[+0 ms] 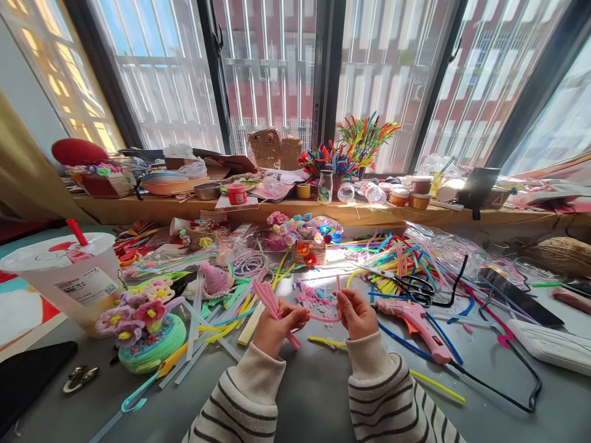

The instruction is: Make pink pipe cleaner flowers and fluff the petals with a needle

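My left hand (277, 325) is closed round a bunch of pink pipe cleaners (266, 296), whose ends stick out above and below the fist. One pink pipe cleaner (324, 319) runs across from it to my right hand (354, 312). There the fingers pinch it, and a short end stands up above them. Just beyond the hands lies a scatter of pink and blue bits (315, 297). A yellow pipe cleaner (325, 341) rests on the table beneath my right hand. To the right of that hand lies a pink glue gun (418, 326) with a black cord.
Black-handled scissors (415, 288) lie among loose pipe cleaners. At left stand a drink cup (87, 277) with a red straw and a green pot (152, 344) of fuzzy flowers. Clear glue sticks (196, 317) lie left of my hands. Jars and boxes line the windowsill (277, 212).
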Action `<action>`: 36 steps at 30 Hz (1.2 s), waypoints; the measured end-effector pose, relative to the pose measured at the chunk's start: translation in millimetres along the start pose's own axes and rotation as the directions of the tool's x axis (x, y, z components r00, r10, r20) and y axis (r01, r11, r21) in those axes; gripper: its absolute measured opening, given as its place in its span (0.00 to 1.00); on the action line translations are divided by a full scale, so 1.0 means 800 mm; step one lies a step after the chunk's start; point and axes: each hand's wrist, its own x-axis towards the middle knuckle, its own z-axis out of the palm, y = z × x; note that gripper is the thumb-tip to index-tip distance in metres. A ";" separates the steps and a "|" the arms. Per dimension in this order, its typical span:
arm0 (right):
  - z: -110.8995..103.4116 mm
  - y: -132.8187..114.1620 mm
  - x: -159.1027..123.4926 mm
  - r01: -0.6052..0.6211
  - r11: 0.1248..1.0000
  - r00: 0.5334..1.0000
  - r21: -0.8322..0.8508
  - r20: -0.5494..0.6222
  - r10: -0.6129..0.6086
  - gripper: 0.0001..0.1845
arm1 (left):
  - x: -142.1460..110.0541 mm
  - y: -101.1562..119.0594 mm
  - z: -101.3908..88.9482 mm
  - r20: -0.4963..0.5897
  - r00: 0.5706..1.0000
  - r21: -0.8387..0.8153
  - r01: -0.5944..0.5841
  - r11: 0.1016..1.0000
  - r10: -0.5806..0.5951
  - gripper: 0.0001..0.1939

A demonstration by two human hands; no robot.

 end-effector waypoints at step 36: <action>0.003 0.000 -0.021 0.529 0.588 0.834 -0.612 0.502 -0.228 0.11 | -0.004 0.002 0.002 -0.048 0.990 0.079 -0.127 0.989 0.131 0.21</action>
